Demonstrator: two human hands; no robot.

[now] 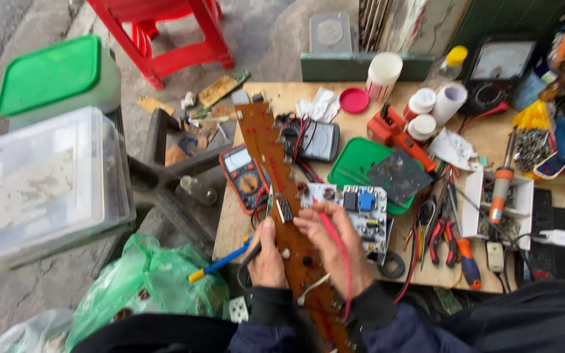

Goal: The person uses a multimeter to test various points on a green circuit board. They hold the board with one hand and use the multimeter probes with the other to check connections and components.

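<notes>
From my seat the biggest worry is the cluttered plywood worktable itself: it is packed to its edges, and the long brown strip of circuit board runs from the far left corner area right over the near edge toward the person's lap. I judge that overhanging end could tip or slide if either hand presses hard, since nothing seems to clamp it.

Beside it, touching its right side near the front edge, lies the smaller white circuit board with blue and black parts. A jolt to the brown strip could knock it into the green plastic lid behind it.

The orange-cased digital multimeter sits at the left edge, close to dropping off if its leads are tugged; that looks a real risk, as the leads trail across the board.

The left hand is closed around a black probe, its tip down on the brown strip. The right hand grips a red probe that points at the strip near the white board. The tips stand near each other among close-set joints, so I think a slip could bridge two points.

The orange-handled soldering iron rests in a white tray toward the right edge; whether it is hot I cannot tell, yet cables lie just beside it. Loose red-handled pliers near the front edge could snag the red lead.
</notes>
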